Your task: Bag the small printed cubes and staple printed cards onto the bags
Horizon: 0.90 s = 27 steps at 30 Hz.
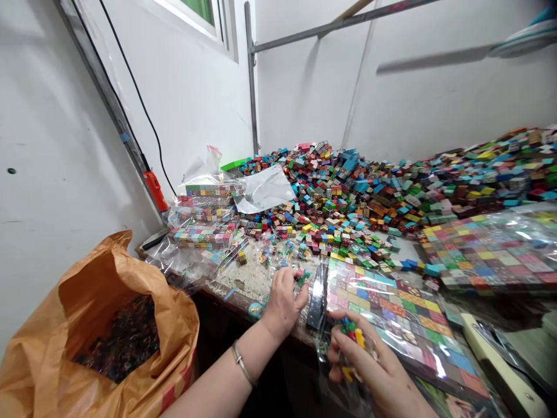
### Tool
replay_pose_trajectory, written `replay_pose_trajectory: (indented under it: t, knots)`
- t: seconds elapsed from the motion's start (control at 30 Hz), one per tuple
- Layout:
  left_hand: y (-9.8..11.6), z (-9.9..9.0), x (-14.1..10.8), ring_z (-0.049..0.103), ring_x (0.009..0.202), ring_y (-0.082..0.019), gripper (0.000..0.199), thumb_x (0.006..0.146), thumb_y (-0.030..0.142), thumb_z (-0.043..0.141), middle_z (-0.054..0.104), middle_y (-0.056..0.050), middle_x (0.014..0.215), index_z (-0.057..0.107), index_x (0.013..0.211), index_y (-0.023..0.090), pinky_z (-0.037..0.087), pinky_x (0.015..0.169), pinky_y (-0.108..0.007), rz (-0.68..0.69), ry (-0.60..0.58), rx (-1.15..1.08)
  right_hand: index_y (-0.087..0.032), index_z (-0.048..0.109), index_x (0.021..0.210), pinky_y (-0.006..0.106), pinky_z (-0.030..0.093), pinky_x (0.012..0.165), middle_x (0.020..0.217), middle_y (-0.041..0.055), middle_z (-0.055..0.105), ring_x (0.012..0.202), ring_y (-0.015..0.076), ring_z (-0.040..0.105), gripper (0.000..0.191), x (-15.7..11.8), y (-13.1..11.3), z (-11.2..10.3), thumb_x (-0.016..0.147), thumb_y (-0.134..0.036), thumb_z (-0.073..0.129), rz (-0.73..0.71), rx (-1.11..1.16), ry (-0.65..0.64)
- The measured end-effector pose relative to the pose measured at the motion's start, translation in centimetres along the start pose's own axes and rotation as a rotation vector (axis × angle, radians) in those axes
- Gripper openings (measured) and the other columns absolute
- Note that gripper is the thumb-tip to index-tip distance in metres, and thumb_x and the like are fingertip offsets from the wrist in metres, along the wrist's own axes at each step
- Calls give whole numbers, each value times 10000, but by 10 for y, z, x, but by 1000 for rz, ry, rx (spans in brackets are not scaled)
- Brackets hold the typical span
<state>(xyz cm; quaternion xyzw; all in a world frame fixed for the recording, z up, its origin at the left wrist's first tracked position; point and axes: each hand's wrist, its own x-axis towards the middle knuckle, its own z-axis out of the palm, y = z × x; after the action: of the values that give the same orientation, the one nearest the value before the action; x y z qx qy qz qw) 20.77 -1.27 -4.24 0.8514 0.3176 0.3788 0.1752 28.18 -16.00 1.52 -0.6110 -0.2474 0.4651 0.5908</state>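
My left hand (284,303), a metal bangle on its wrist, is closed with a small green plastic piece (303,278) at its fingertips. Its exact shape is too small to tell. To the right and nearer me, my right hand (368,351) is closed round several small plastic pieces (357,335) in green, yellow and red. Clear plastic hangs below that hand, and I cannot tell whether it is gripped too. Beside it lies a clear-wrapped flat block of colourful cubes (387,307). Small clear packets (285,249) lie on the table past my left hand.
A large heap of loose coloured cubes (348,191) spreads along the wall. Wrapped cube packs (204,232) are stacked at the left, another pack (496,249) at the right. An open orange bag (178,313) with dark small contents stands left of the table. A cream-coloured device (500,366) sits front right.
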Motion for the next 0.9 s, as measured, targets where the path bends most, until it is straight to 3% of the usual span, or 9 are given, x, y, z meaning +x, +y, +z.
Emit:
replay_pose_trajectory:
  t: [0.1, 0.2, 0.33, 0.5, 0.57, 0.63, 0.7, 0.8, 0.9]
  knots:
    - [26, -21, -19, 526, 877, -170, 180, 826, 227, 525, 538, -82, 983, 483, 990, 167, 463, 780, -328, 148, 116, -271, -269, 484, 1112, 252, 468, 618, 800, -13, 611, 750, 163, 580, 496, 13, 5, -2, 707, -525, 610, -35, 122, 34]
    - [49, -29, -37, 534, 962, -183, 287, 808, 242, 584, 576, -88, 1017, 499, 1074, 175, 456, 838, -328, 374, 25, -459, -256, 514, 1105, 261, 477, 736, 1017, 31, 619, 948, 192, 564, 552, 20, 4, -3, 666, -572, 622, -25, 230, 46]
    - [56, -25, -43, 534, 946, -180, 240, 802, 313, 598, 590, -68, 976, 604, 1018, 209, 452, 843, -332, 371, 2, -419, -248, 523, 1119, 259, 486, 691, 1037, 49, 627, 942, 213, 579, 605, 18, -3, -5, 591, -459, 729, 56, 264, 31]
    - [42, -30, -38, 473, 1027, -210, 284, 783, 463, 563, 502, -82, 1031, 669, 921, 238, 436, 882, -334, 358, -77, -406, -309, 459, 1189, 264, 481, 585, 923, 9, 637, 799, 197, 600, 592, 14, -5, -16, 656, -397, 702, 43, 216, -38]
    - [27, -30, -31, 482, 1009, -200, 322, 839, 451, 481, 503, -91, 1023, 613, 1006, 209, 434, 886, -338, 286, -50, -420, -321, 441, 1208, 258, 474, 552, 844, -3, 639, 735, 187, 593, 632, 13, -5, -21, 643, -415, 708, 52, 156, 12]
    - [6, -25, -18, 489, 993, -198, 273, 879, 377, 429, 503, -94, 1004, 549, 1014, 172, 423, 894, -369, 54, 92, -289, -314, 439, 1216, 254, 474, 553, 769, -9, 638, 698, 181, 586, 661, 12, -5, -23, 628, -444, 710, 33, 87, 89]
    - [-15, -16, -2, 477, 1023, -206, 249, 867, 298, 457, 484, -101, 1044, 486, 1070, 156, 409, 908, -387, -191, 127, 0, -301, 450, 1209, 262, 487, 602, 783, -2, 648, 697, 176, 592, 662, 11, -4, -21, 622, -473, 703, 6, 23, 129]
    - [-37, -1, 18, 451, 1065, -257, 326, 805, 258, 542, 468, -131, 1106, 478, 1098, 130, 380, 921, -447, -241, 88, 90, -278, 475, 1184, 270, 490, 718, 907, 23, 661, 810, 190, 607, 663, 9, -2, -15, 599, -480, 713, -19, -26, 105]
    - [-47, 10, 27, 474, 1008, -299, 266, 733, 241, 620, 527, -126, 1004, 557, 963, 123, 392, 877, -490, -230, 38, 110, -262, 478, 1185, 286, 480, 779, 939, 39, 670, 903, 218, 604, 674, 10, 3, -11, 592, -484, 710, 3, -60, 62]
